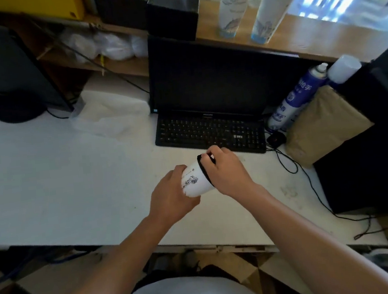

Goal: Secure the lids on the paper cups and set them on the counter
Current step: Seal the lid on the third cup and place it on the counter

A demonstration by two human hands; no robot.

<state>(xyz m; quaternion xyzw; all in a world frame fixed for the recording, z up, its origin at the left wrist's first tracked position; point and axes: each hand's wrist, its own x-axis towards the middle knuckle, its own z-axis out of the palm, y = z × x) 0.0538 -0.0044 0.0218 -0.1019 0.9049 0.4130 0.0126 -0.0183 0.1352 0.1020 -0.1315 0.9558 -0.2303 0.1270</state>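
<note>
**One cup mid-capping, two lidded on the upper bench**

Both hands are on the job. Your left hand point(169, 196) wraps the lower end of the cup point(193, 182), fingers curled round it. Your right hand point(226, 169) is cupped over the black lid point(204, 172), fingers curled round its rim. The cup is held off the bench point(72, 170), just in front of the keyboard point(210, 133). It is tilted hard, mouth pointing right and away from you.

The lid's rim looks on at the near side. The far side is hidden under your right hand, so I can't tell if it's fully seated.

To do this step well:
- Bring the cup closer to upright before pressing. Can't tell if it's filled, and at this tilt a loose lid would leak.
- Keep the left hand firm but don't crush it; paper walls buckle, and then the rim won't catch.
- Work the right thumb and fingers round the whole rim, pressing down bit by bit, not one push in the middle.
- Check the black edge sits even all the way round.

Two lidded cups point(236, 5) stand on the upper bench point(319, 35) behind the monitor. Likely this one goes beside them, clear of the edge.
</note>
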